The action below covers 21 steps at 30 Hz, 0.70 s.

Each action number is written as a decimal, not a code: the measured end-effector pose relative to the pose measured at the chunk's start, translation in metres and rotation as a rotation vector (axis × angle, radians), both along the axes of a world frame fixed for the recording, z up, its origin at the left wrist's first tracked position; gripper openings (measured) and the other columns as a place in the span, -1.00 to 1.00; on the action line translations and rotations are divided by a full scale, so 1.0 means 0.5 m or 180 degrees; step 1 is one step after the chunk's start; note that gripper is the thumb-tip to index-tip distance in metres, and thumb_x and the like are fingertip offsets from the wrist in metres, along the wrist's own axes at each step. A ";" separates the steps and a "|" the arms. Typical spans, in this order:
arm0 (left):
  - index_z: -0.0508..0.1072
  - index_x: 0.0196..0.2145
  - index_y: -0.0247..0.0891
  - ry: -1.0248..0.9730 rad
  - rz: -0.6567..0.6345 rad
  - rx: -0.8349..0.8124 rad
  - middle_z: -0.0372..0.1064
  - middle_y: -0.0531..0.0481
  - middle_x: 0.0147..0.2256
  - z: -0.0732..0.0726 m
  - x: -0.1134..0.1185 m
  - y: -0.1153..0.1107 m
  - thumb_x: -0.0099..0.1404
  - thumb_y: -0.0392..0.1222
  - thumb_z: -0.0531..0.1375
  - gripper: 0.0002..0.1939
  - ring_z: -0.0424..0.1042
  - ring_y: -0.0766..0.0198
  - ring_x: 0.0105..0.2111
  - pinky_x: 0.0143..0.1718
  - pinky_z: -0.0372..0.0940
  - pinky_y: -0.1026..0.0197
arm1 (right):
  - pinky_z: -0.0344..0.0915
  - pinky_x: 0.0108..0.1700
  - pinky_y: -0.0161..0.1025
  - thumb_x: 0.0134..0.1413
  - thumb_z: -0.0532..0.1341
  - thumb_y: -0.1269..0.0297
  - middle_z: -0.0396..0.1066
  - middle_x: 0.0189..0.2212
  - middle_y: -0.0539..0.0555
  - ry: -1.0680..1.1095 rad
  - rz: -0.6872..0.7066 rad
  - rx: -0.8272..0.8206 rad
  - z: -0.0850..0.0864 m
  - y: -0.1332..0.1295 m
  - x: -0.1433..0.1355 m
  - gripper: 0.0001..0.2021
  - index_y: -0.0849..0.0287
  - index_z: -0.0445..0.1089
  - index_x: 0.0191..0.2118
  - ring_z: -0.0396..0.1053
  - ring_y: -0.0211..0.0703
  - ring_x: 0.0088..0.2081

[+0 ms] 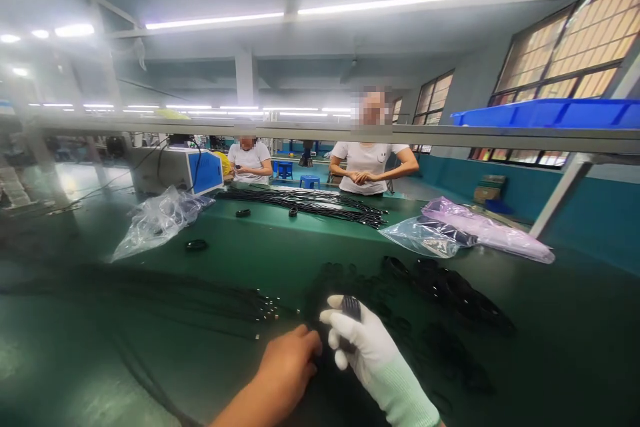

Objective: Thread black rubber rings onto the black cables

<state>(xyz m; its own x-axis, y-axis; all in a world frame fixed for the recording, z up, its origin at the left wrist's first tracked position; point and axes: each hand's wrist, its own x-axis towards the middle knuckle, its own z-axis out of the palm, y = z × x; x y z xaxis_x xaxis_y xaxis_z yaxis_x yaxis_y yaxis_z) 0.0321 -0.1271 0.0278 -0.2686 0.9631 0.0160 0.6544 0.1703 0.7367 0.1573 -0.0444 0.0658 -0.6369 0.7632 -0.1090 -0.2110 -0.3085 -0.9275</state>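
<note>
My right hand (357, 333), in a white glove with a pale green cuff, is closed round a coiled black cable (351, 308) at the lower middle. Just left of it, my bare left hand (290, 357) has its fingers bent together at the edge of a dark pile; whatever they hold is hidden. Black cables with small metal ends (267, 307) lie left of my hands on the green table (240, 247). To the right are several black cable coils (457, 290).
A clear plastic bag (160, 217) lies at left, near a blue-and-grey machine (205, 170). Long black cables (310, 203) stretch across the far side. Pink and clear bags (490, 230) lie at right. Two people are beyond the table; a blue tray (550, 113) rests on the overhead shelf.
</note>
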 end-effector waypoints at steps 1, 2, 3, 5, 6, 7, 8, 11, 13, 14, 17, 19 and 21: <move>0.36 -0.44 -0.19 -0.0029 -0.0003 -0.0049 0.30 0.06 -0.36 -0.006 -0.001 0.007 -0.08 -0.47 0.14 -0.76 0.28 0.17 -0.30 -0.24 0.06 0.18 | 0.15 -0.70 -0.42 -0.24 0.38 0.17 0.39 -0.41 0.07 0.0006 0.0009 0.0002 0.001 0.000 0.002 -0.47 0.25 0.21 -0.13 0.25 -0.33 -0.56; 0.35 -0.46 -0.20 -0.0100 0.0030 -0.0063 0.28 0.05 -0.37 -0.010 -0.003 0.011 -0.08 -0.46 0.14 -0.79 0.28 0.15 -0.29 -0.23 0.07 0.17 | 0.15 -0.70 -0.42 -0.23 0.38 0.18 0.38 -0.42 0.07 0.0010 0.0019 0.0005 0.002 0.001 0.004 -0.48 0.25 0.22 -0.13 0.25 -0.32 -0.55; 0.33 -0.48 -0.21 -0.0211 0.0075 -0.0048 0.27 0.04 -0.39 -0.012 -0.007 0.013 -0.04 -0.44 0.13 -0.83 0.27 0.15 -0.29 -0.23 0.08 0.16 | 0.14 -0.70 -0.42 -0.23 0.38 0.18 0.38 -0.43 0.06 -0.0012 0.0030 0.0007 0.001 0.001 0.005 -0.48 0.25 0.22 -0.13 0.25 -0.32 -0.55; 0.28 -0.46 -0.23 -0.0532 0.0103 -0.0044 0.24 0.04 -0.43 -0.011 -0.016 0.010 0.06 -0.35 0.10 -0.93 0.28 0.19 -0.34 -0.27 0.12 0.18 | 0.14 -0.71 -0.41 -0.22 0.36 0.19 0.37 -0.40 0.06 -0.0131 -0.0012 0.0070 -0.001 0.002 0.005 -0.49 0.25 0.22 -0.12 0.25 -0.32 -0.55; 0.26 -0.43 -0.23 -0.0697 0.0076 -0.0057 0.22 0.05 -0.46 -0.008 -0.020 0.005 0.12 -0.29 0.08 -0.98 0.28 0.22 -0.38 -0.31 0.15 0.21 | 0.14 -0.71 -0.41 -0.22 0.35 0.21 0.37 -0.36 0.08 -0.0228 -0.0042 0.0142 -0.004 0.001 0.003 -0.50 0.25 0.22 -0.12 0.25 -0.33 -0.56; 0.24 -0.40 -0.23 -0.0939 0.0035 -0.0055 0.20 0.07 -0.49 -0.005 -0.022 0.000 0.17 -0.22 0.05 -0.95 0.28 0.26 -0.44 -0.36 0.18 0.23 | 0.14 -0.72 -0.41 -0.24 0.33 0.23 0.38 -0.30 0.11 -0.0338 -0.0030 0.0228 -0.007 0.000 -0.001 -0.51 0.25 0.22 -0.13 0.25 -0.35 -0.57; 0.22 -0.38 -0.24 -0.1297 -0.0013 -0.0021 0.19 0.08 -0.52 -0.002 -0.022 -0.006 0.20 -0.16 0.03 -0.90 0.27 0.30 -0.48 -0.40 0.19 0.25 | 0.14 -0.73 -0.41 -0.27 0.32 0.25 0.38 -0.26 0.13 -0.0439 0.0010 0.0316 -0.012 -0.003 -0.006 -0.52 0.25 0.23 -0.14 0.26 -0.36 -0.59; 0.22 -0.40 -0.27 -0.2718 -0.0075 0.0280 0.21 0.08 -0.50 -0.004 -0.011 -0.018 0.16 -0.01 0.15 -0.73 0.25 0.38 -0.53 -0.44 0.19 0.29 | 0.10 -0.77 -0.43 -0.33 0.28 0.28 0.40 -0.35 0.08 -0.0576 0.0127 0.0477 -0.033 -0.017 -0.031 -0.54 0.23 0.22 -0.18 0.25 -0.36 -0.65; 0.23 -0.45 -0.28 -0.3413 -0.0087 0.0361 0.22 0.07 -0.50 -0.014 -0.003 -0.019 0.02 0.06 0.29 -0.61 0.25 0.40 -0.55 -0.47 0.16 0.30 | -0.01 -0.82 -0.44 -0.34 0.25 0.29 0.33 -0.60 -0.07 -0.0700 -0.0078 0.0506 -0.047 -0.028 -0.048 -0.59 0.21 0.20 -0.24 0.14 -0.37 -0.75; 0.24 -0.47 -0.28 -0.3545 -0.0085 0.0340 0.22 0.08 -0.51 -0.019 0.000 -0.020 -0.03 0.08 0.33 -0.56 0.25 0.41 -0.57 -0.49 0.14 0.31 | -0.08 -0.84 -0.44 -0.34 0.24 0.28 0.24 -0.71 -0.14 -0.0787 -0.0212 0.0489 -0.053 -0.034 -0.054 -0.62 0.20 0.19 -0.27 0.06 -0.38 -0.80; 0.23 -0.49 -0.27 -0.3847 -0.0062 0.0338 0.21 0.11 -0.55 -0.021 0.001 -0.031 -0.06 0.10 0.36 -0.54 0.21 0.44 -0.61 -0.56 0.07 0.35 | -0.16 -0.80 -0.46 -0.33 0.24 0.27 0.16 -0.77 -0.18 -0.0398 -0.0067 -0.0171 -0.055 -0.050 -0.051 -0.65 0.17 0.19 -0.31 0.01 -0.41 -0.81; 0.24 -0.47 -0.27 -0.4106 -0.0081 0.0470 0.23 0.11 -0.52 -0.007 -0.006 -0.053 -0.01 0.05 0.35 -0.58 0.17 0.48 -0.63 -0.59 0.01 0.37 | -0.11 -0.71 -0.48 -0.33 0.28 0.28 0.26 -0.65 -0.12 0.0353 0.0513 -0.0926 -0.046 -0.058 -0.035 -0.62 0.16 0.22 -0.28 0.10 -0.43 -0.70; 0.25 -0.45 -0.26 -0.4304 -0.0233 0.0575 0.27 0.10 -0.46 0.014 -0.018 -0.082 0.04 0.02 0.33 -0.62 0.11 0.53 -0.65 -0.61 -0.05 0.38 | -0.04 -0.61 -0.49 -0.31 0.33 0.26 0.28 -0.57 -0.08 0.0749 0.1101 -0.1156 -0.031 -0.063 -0.015 -0.64 0.17 0.27 -0.29 0.14 -0.45 -0.61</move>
